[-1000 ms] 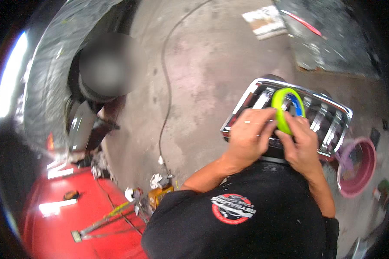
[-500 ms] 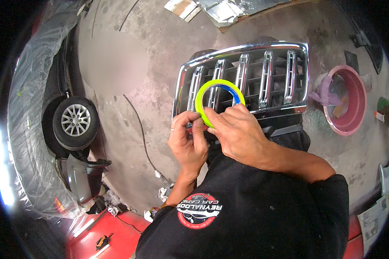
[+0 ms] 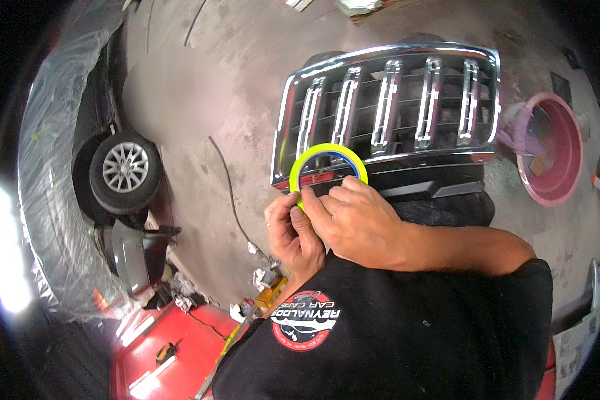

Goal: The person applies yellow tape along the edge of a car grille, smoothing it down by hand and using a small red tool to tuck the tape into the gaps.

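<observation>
A car (image 3: 80, 173) shrouded in clear plastic sheeting, one alloy wheel (image 3: 125, 168) showing, stands at the left edge of a concrete workshop floor (image 3: 247, 87), with a red surface (image 3: 173, 353) below it carrying small tools. At centre, the left hand (image 3: 295, 230) and the right hand (image 3: 357, 223) are both closed around the lower rim of a roll of yellow-green masking tape (image 3: 328, 167), fingertips pinched together at its edge as if working at the tape's end. The roll sits upright against the lower left corner of a chrome car grille (image 3: 393, 100) with vertical bars, which rests in front of the person. To the right, a pink plastic basin (image 3: 553, 150) stands on the floor.

Judged from the grip, clean work here calls for lifting the tape end evenly with a fingernail while the other hand steadies the roll, keeping it off the chrome. The tape's loose end is hidden under the fingers, what carries the grille is masked by the person's dark shirt, and the basin's contents are too distorted to identify.
</observation>
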A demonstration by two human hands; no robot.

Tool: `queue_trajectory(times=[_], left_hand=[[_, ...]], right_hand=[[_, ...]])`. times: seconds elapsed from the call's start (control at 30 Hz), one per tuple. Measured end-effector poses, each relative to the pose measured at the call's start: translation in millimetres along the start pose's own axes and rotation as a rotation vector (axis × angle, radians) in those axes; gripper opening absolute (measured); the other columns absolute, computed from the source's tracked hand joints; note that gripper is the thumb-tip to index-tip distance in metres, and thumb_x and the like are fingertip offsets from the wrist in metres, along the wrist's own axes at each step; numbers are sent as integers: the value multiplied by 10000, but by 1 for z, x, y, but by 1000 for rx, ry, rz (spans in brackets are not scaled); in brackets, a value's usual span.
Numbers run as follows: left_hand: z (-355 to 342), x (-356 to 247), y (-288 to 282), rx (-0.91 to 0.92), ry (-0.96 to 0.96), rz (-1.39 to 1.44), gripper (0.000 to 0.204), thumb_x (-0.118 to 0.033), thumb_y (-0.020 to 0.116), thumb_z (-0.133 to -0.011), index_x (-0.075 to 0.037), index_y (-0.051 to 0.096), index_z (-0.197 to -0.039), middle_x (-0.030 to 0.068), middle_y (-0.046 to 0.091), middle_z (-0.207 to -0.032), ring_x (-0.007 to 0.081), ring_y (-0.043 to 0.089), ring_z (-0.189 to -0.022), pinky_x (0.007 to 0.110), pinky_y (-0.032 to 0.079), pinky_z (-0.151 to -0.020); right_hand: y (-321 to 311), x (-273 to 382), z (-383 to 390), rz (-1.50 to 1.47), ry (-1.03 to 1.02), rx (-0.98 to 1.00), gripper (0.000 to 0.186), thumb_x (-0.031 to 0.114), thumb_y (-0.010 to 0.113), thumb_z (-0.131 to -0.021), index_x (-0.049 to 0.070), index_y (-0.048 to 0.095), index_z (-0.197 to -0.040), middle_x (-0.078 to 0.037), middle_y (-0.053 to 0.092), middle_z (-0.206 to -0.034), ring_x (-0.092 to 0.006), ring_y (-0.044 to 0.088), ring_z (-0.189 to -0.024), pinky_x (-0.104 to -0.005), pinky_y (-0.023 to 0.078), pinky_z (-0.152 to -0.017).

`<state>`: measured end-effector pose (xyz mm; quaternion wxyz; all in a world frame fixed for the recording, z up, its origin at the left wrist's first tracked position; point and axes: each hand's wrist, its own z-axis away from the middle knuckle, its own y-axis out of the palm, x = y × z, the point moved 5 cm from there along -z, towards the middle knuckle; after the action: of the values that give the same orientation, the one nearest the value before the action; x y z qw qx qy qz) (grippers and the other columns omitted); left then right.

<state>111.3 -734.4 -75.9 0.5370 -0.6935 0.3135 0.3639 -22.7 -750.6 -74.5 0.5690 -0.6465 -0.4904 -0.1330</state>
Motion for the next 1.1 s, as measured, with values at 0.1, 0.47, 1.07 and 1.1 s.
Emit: queue_trajectory(times=[0.1,0.47,1.07,1.1], left_hand=[[12,13,-8,-26,-65,32,151,-6,495,-985,23,616,-1072,102,588,-1026,180,559,-941,296,449,-852],[65,20,-71,-119,-82,-110,149,52,666,-863,35,666,-1011,124,660,-987,160,610,-849,262,484,-765],[37,19,-28,-13,-478,692,356,38,648,-904,44,524,-1237,56,629,-941,101,626,-883,221,516,-779],[38,21,-28,-40,-451,660,302,27,673,-890,44,606,-1184,87,668,-963,116,641,-875,236,524,-775]], right_hand=[[5,9,1,-5,-37,49,386,185,553,-837,-79,588,-1118,-76,639,-728,-182,625,-688,-321,437,-719],[28,36,5,-294,-212,439,436,198,661,-801,-69,566,-1133,-68,599,-613,-222,608,-562,-342,419,-585],[6,26,-11,5,-194,193,411,120,634,-828,-106,586,-1168,-27,544,-627,-160,539,-547,-311,388,-584],[7,25,-10,4,-190,188,409,119,632,-829,-105,586,-1168,-24,537,-625,-158,536,-549,-311,386,-585]])
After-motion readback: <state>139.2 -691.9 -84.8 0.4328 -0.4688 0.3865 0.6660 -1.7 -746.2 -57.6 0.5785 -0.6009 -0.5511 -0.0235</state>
